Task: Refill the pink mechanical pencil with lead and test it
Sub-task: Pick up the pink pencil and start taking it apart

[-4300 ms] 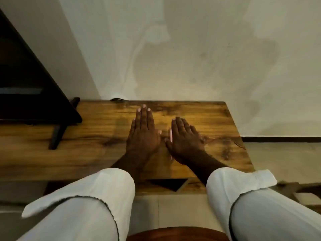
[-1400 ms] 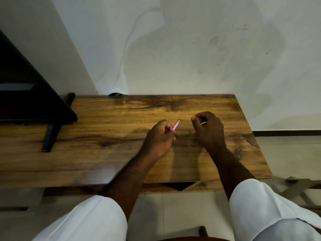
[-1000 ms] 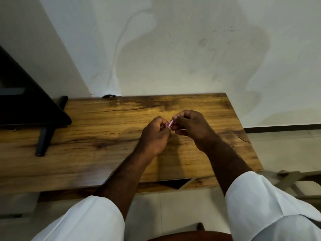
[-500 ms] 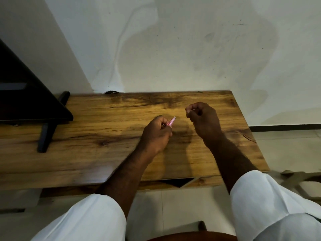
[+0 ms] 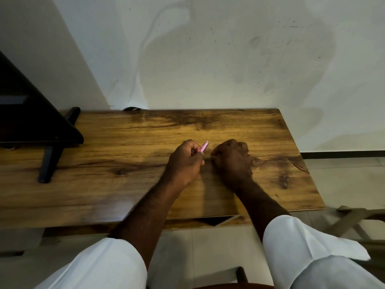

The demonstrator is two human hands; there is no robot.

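Up close, slim pink mechanical pencil [image 5: 203, 147] clamped in left hand [image 5: 184, 163] fingers, long axis tilted up-right, right hand [image 5: 233, 160] fisted, contents hidden, glossy wood-grain bench [image 5: 125, 163].

No text, label, brand or number can be read anywhere — not one sign. The pink mechanical pencil [image 5: 203, 147] shows no legible marking — too small to tell.

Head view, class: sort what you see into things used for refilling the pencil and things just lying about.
In use:
pencil
left hand
right hand
table

Lying about:
black stand
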